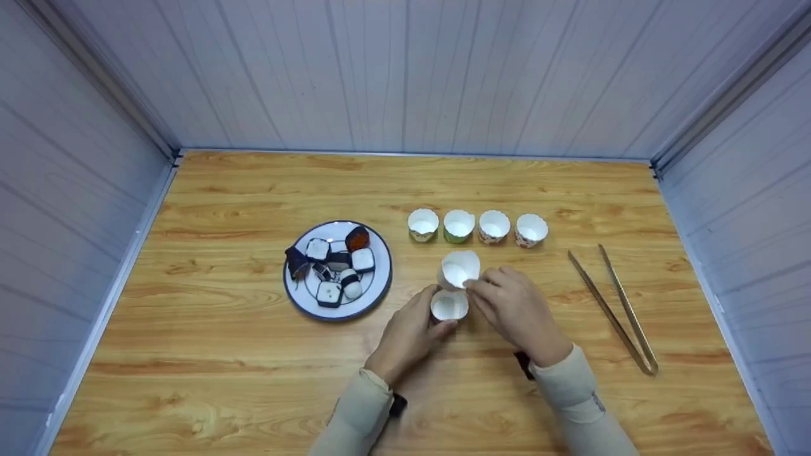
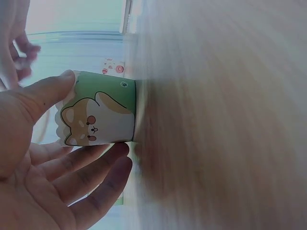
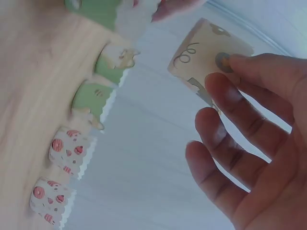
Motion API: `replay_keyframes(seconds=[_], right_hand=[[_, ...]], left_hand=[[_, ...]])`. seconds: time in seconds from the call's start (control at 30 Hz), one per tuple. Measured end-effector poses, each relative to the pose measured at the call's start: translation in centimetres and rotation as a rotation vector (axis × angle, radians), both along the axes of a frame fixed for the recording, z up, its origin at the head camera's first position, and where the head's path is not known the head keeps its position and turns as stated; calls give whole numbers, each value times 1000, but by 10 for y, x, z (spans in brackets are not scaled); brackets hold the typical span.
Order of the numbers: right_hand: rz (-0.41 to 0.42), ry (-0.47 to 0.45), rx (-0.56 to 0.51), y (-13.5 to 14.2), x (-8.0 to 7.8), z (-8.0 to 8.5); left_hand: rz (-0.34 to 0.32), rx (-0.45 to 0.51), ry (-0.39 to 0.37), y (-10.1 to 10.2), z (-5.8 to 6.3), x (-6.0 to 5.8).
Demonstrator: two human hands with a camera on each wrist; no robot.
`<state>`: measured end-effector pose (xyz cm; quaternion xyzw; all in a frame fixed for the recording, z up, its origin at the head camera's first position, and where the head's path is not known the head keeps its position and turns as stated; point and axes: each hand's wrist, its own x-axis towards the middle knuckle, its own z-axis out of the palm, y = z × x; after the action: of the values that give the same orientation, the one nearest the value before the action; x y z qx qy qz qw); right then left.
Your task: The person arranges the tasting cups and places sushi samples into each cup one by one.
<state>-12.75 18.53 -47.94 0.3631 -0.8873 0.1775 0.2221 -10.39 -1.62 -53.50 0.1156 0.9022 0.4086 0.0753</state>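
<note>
My left hand (image 1: 405, 332) holds a green paper baking cup (image 2: 103, 110) with a cartoon dog on it, thumb on one side and fingers on the other. The cup stands upright on the table, its white inside facing up. Just beyond it, my right hand (image 1: 516, 310) pinches a second, cream-coloured paper cup (image 3: 211, 57) between thumb and forefinger. In the right wrist view this cup is raised off the table and shows a curly line and a round grey print. From the head view it overlaps the far rim of the green cup.
Several white-lined paper cups (image 1: 494, 227) stand in a row behind my hands, some green and some with red prints. On the left, a blue-rimmed plate (image 1: 381, 285) carries several black-and-white sushi-like pieces (image 1: 339, 261). Metal tongs (image 1: 624, 316) lie spread at the right. Panels (image 1: 405, 76) wall the table.
</note>
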Motion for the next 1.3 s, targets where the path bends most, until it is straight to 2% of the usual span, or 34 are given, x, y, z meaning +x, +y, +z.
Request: replay_keyframes(seconds=[0.13, 0.3, 0.53, 0.8, 0.97, 1.17, 1.3], right_hand=[[14, -26, 38, -8, -23, -6], [69, -101, 70, -17, -50, -19], [111, -204, 117, -24, -73, -34], [125, -268, 184, -30, -82, -44], [108, -288, 171, -32, -83, -46], [104, -284, 139, -32, -82, -46], [99, -233, 113, -28, -77, -40]], left_hand=[[4, -6, 11, 0, -1, 0], [5, -4, 9, 1, -1, -1], [-5, 8, 2, 0, -1, -1], [-4, 13, -9, 0, -1, -1], [0, 16, 0, 0, 0, 0], [0, 11, 28, 0, 0, 0], [2, 11, 17, 0, -1, 0]])
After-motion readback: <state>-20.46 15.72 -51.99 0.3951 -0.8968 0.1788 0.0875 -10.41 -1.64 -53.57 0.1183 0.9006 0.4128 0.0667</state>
